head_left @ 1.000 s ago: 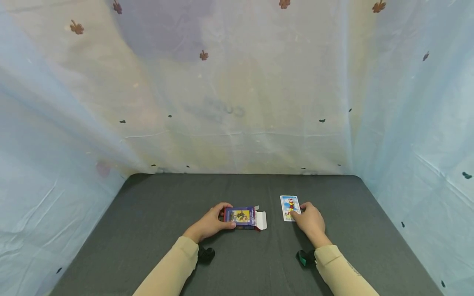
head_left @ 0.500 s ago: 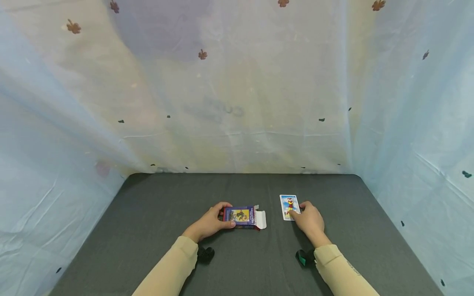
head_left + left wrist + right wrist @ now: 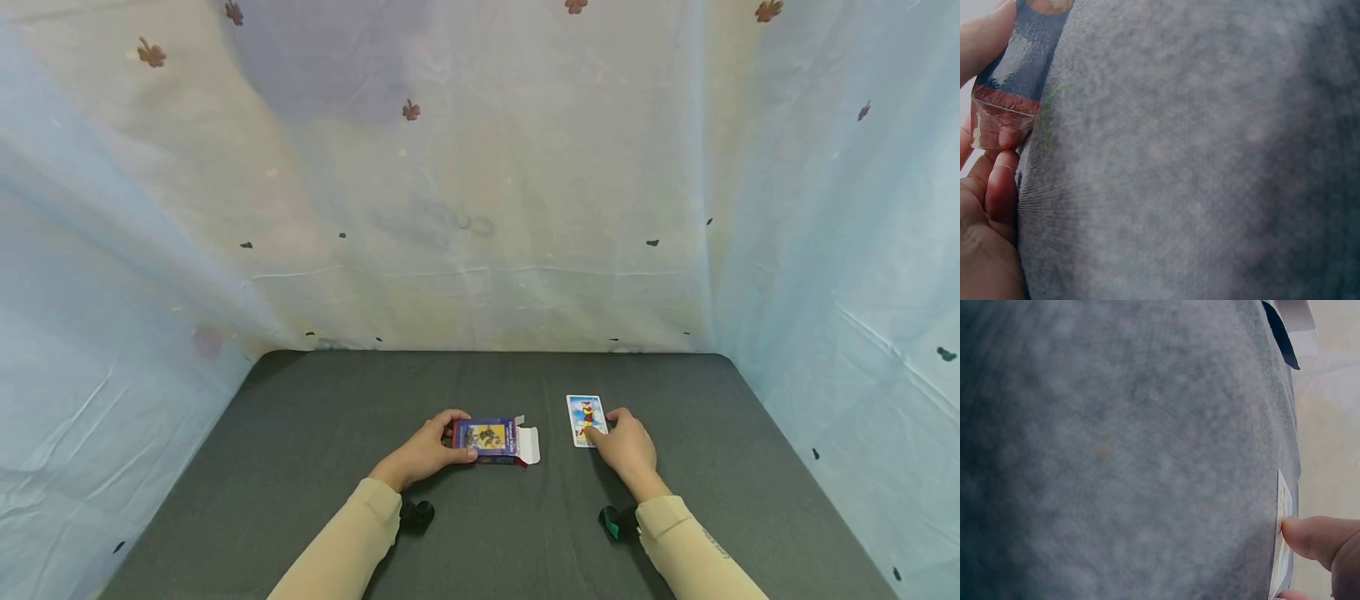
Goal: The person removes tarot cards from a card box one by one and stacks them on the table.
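Note:
My left hand (image 3: 422, 454) grips the left end of a purple card box (image 3: 487, 437) with a yellow picture, thumb on the near side and fingers round the far side. White flaps (image 3: 529, 446) stand open at its right end. In the left wrist view the box's red end (image 3: 1004, 119) lies among the fingers. To the right, my right hand (image 3: 632, 450) holds a tarot card (image 3: 585, 412) by its right edge, thumb on its face. It shows a colourful figure on blue. Whether more cards lie under it I cannot tell. In the right wrist view the card (image 3: 1280, 506) appears nearly edge-on.
Dark grey cloth covers the table (image 3: 480, 533). A pale curtain (image 3: 480, 208) with leaf marks hangs behind and at both sides. Black straps with small devices sit at my left wrist (image 3: 417, 517) and right wrist (image 3: 618, 523). A gap of tabletop separates box and card.

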Demonstrator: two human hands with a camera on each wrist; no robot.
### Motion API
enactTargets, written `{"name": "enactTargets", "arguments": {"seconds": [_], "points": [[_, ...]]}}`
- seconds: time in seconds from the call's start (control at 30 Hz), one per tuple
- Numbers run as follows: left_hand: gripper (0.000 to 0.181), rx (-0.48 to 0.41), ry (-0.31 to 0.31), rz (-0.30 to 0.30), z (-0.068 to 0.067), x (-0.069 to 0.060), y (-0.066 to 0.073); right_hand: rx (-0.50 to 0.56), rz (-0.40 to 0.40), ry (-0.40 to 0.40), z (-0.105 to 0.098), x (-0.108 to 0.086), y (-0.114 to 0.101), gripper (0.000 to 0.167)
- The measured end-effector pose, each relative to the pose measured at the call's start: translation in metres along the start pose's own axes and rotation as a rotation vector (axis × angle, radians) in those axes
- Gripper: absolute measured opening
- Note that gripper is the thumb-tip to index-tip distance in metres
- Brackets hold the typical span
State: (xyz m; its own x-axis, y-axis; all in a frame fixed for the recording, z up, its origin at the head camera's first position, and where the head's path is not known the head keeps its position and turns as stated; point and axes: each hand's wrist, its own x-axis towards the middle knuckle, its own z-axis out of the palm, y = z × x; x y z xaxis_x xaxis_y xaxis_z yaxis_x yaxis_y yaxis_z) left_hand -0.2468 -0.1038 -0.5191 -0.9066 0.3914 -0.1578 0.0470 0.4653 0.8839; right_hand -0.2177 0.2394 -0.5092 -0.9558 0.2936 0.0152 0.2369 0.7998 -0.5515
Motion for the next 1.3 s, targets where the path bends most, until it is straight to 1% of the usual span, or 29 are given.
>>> {"name": "enactTargets", "arguments": {"seconds": [0.1,0.17,0.37,0.43,0.57,0.67,0.73,0.8,0.9,1.0,1.1,1.3], "points": [[0.067,0.0,-0.004,-0.004,0.0,-0.002,0.001,0.012,-0.006,-0.004,-0.002,-0.002,0.0,0.057],[0.068,0.003,-0.002,-0.003,0.001,-0.002,0.001,0.046,-0.016,0.008,-0.003,-0.003,0.001,0.057],[0.067,0.006,0.01,0.007,0.001,-0.002,-0.001,0.26,-0.041,0.08,-0.007,-0.005,-0.002,0.056],[0.067,-0.001,0.011,0.007,0.001,-0.001,-0.002,0.298,-0.055,0.075,-0.01,-0.007,-0.006,0.057],[0.069,-0.007,0.001,0.031,0.0,0.002,-0.004,0.345,-0.096,0.05,-0.012,-0.014,-0.014,0.054],[0.07,-0.009,0.0,0.037,-0.001,0.002,-0.007,0.405,-0.144,0.012,-0.007,-0.019,-0.022,0.052],[0.071,-0.008,-0.001,0.036,-0.001,0.002,-0.007,0.471,-0.177,-0.032,-0.002,-0.023,-0.026,0.053],[0.071,-0.003,-0.001,0.032,0.0,0.002,-0.008,0.542,-0.201,-0.092,0.004,-0.027,-0.032,0.054],[0.069,0.002,-0.002,0.023,0.0,0.001,-0.009,0.654,-0.207,-0.19,0.016,-0.031,-0.039,0.056],[0.067,-0.003,-0.006,0.026,0.0,0.0,-0.009,0.732,-0.205,-0.259,0.027,-0.033,-0.046,0.056],[0.066,-0.01,-0.009,0.027,0.001,-0.001,-0.007,0.76,-0.208,-0.292,0.034,-0.034,-0.05,0.055],[0.066,-0.011,-0.012,0.051,0.0,0.0,-0.005,0.727,-0.203,-0.303,0.043,-0.033,-0.054,0.051]]}}
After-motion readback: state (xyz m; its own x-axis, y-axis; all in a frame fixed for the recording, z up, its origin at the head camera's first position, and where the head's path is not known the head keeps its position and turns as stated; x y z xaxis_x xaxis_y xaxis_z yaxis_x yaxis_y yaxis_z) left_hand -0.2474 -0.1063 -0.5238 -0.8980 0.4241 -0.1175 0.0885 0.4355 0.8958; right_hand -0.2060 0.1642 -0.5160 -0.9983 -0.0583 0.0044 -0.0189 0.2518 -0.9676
